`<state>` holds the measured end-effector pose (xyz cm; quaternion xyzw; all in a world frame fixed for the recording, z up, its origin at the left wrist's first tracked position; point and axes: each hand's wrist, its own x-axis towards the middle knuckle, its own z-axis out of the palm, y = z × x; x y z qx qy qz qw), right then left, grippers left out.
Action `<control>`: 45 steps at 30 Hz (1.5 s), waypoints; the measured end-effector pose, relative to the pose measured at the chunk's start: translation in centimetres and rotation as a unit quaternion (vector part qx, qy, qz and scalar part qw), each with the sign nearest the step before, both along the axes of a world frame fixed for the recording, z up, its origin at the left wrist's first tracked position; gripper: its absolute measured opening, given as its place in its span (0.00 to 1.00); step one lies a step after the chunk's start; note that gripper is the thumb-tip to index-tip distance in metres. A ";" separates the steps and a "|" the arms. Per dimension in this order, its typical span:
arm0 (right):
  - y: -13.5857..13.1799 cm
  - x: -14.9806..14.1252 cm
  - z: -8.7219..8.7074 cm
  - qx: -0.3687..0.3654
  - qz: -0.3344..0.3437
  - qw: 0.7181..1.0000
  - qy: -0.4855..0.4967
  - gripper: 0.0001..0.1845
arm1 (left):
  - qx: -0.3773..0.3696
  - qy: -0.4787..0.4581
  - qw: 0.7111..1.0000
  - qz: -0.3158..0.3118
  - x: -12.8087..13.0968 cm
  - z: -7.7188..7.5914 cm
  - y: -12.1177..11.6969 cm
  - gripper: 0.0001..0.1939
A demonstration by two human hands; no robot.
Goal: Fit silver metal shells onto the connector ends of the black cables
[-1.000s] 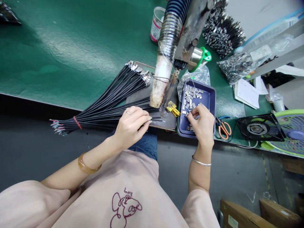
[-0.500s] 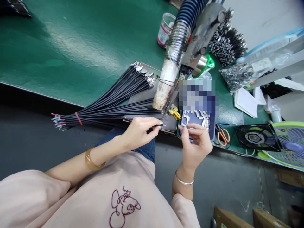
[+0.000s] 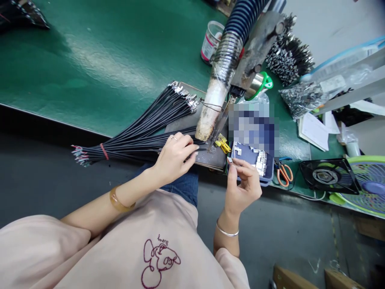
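The metal plug (image 3: 230,159), pinched at the fingertips of the right hand (image 3: 243,188) near a corner of the blue tray (image 3: 247,155), seems best held lightly and steadily, while the left hand (image 3: 173,157) curls over black cables (image 3: 141,144), its grip on one uncertain.

Cable bundle (image 3: 152,115) left of tray (image 3: 246,155), connectors (image 3: 262,162) in tray, fan (image 3: 327,175) farther right

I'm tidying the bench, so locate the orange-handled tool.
In the head view, the orange-handled tool lies right of centre, near the green bench's near edge, between the blue tray and the black fan.
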<state>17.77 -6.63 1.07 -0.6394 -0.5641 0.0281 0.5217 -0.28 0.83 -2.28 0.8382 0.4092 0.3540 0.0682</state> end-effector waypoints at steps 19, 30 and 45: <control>0.4 -2.1 -1.0 -0.119 0.124 0.978 0.118 0.04 | -0.512 -0.383 0.757 -0.132 0.6 3.0 -1.4 0.04; 0.9 -2.1 -1.1 -0.130 0.131 0.974 0.132 0.03 | -0.445 -0.369 0.806 -0.128 0.9 2.3 -1.7 0.04; 0.8 -1.3 -1.3 -0.146 0.146 0.967 0.149 0.03 | -0.331 -0.297 0.885 -0.139 0.5 1.9 -1.4 0.05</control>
